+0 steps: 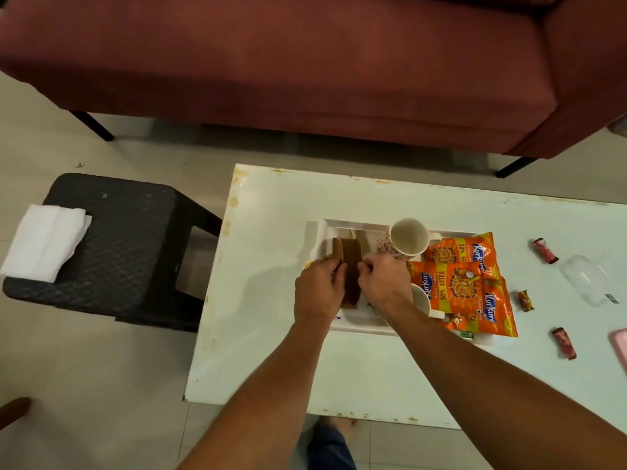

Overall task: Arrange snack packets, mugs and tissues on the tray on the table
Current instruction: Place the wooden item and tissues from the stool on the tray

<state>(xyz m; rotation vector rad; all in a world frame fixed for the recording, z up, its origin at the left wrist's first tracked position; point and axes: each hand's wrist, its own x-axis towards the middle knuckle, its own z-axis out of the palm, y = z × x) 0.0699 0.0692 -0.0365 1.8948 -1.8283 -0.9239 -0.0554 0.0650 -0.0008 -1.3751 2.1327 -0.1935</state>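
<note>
Both my hands meet over the white tray (322, 228) on the table (271, 351): left hand (317, 293) and right hand (383, 283) pinch brown folded tissues (351, 266) standing in its left part. Orange packets (461, 283) beside two mugs (407, 237) read "Kurkure, 50% EXTRA".

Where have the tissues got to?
The white tissues lie on the black stool at the left, off the table and away from the tray.

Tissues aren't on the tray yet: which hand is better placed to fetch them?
Left, probably. The tissues lie on the black stool beyond the table's left edge, on the left hand side; the right hand would cross over.
</note>
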